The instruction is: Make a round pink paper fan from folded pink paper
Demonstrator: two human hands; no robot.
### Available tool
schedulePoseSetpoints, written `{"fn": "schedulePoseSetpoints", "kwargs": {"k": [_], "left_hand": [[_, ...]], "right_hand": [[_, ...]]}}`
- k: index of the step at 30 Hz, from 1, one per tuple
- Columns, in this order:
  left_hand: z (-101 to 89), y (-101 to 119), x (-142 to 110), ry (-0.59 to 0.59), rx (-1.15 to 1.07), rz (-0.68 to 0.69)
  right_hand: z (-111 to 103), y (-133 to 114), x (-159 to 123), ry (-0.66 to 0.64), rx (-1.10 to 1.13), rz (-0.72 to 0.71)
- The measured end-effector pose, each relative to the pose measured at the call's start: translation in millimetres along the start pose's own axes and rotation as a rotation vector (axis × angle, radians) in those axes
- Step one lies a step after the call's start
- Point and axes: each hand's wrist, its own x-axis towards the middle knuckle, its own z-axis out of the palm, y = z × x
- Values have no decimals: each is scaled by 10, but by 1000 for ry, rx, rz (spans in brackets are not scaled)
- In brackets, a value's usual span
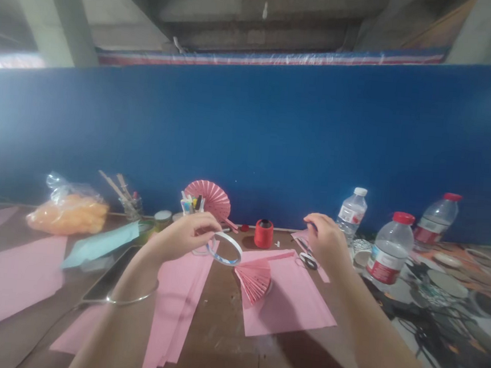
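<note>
My left hand [194, 231] pinches the near side of a white tape roll [225, 259], held tilted above the table. To the right, my right hand [325, 238] is raised with its fingertips pressed together; what they hold, if anything, is too small to make out. A folded pink paper fan [255, 281], partly spread, lies between and below my hands on a pink paper sheet [295, 303]. Scissors [307, 260] rest just under my right hand, by a narrow pink strip. Behind them stands a red spool of thread [263, 233].
A finished round pink fan [212, 198] leans behind a cup of pens [192, 203]. Pink sheets [178, 310], a dark tablet-like slab [111, 275] and a bag of orange stuff [68, 213] lie left. Water bottles [392, 248] and tangled cables [425, 337] crowd the right.
</note>
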Motion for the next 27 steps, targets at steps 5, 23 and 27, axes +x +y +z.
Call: {"fn": "schedulePoseSetpoints", "kwargs": {"k": [5,23,27], "left_hand": [[88,90,55,-62,3,26],[802,455,307,228,-572,-129],[843,501,291,321,-405,-140]], "right_hand": [[-15,122,8,-160,-289,43],[134,-836,-307,84,311,-175],[129,-859,-321,78,322,-156]]}}
